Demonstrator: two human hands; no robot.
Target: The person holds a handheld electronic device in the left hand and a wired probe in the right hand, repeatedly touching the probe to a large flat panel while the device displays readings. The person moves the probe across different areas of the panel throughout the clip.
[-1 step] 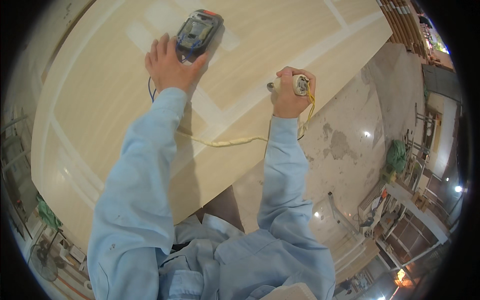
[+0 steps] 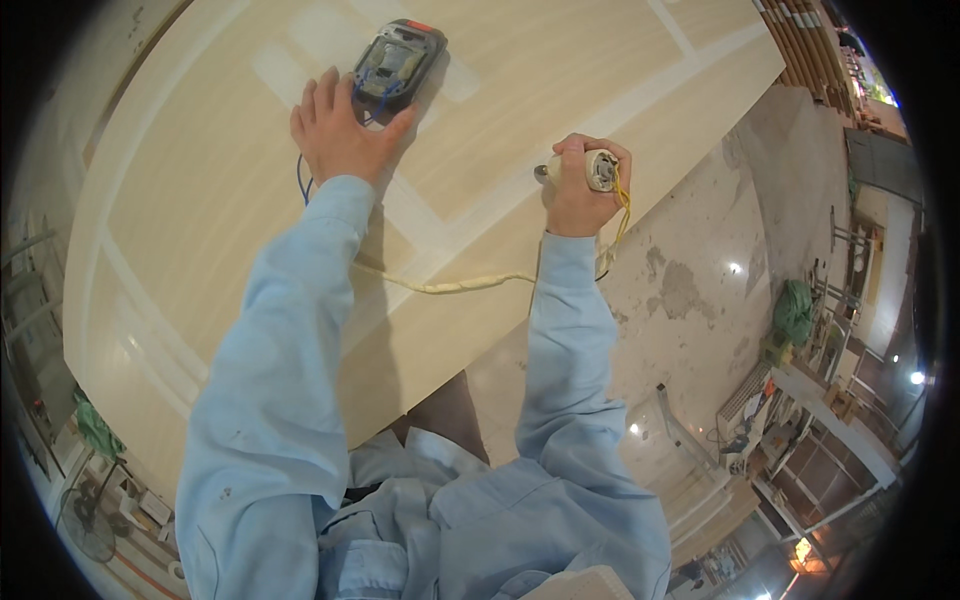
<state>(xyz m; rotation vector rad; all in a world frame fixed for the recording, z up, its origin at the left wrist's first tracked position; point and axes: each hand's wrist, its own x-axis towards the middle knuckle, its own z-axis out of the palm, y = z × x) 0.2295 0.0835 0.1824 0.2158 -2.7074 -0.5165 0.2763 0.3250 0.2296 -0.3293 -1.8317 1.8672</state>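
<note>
On the pale board (image 2: 480,130) lies a dark battery pack (image 2: 400,62) with a red end and blue wires by its near side. My left hand (image 2: 345,135) rests flat there, fingers spread, with the index finger and thumb beside the pack's near end. My right hand (image 2: 583,190) is wrapped round a cream, cylinder-shaped small motor (image 2: 602,170), whose metal tip (image 2: 541,173) sticks out on the left. Yellow wires (image 2: 626,205) hang from the motor's right end. A cream-wrapped cable (image 2: 450,288) runs across the board, passing under both forearms.
The board's near right edge slants above a stained concrete floor (image 2: 690,270). Stacked brown panels (image 2: 805,55) stand at the far right. A cluttered bench (image 2: 820,400) and a green bag (image 2: 792,308) are at the right. A fan (image 2: 88,525) sits at the lower left.
</note>
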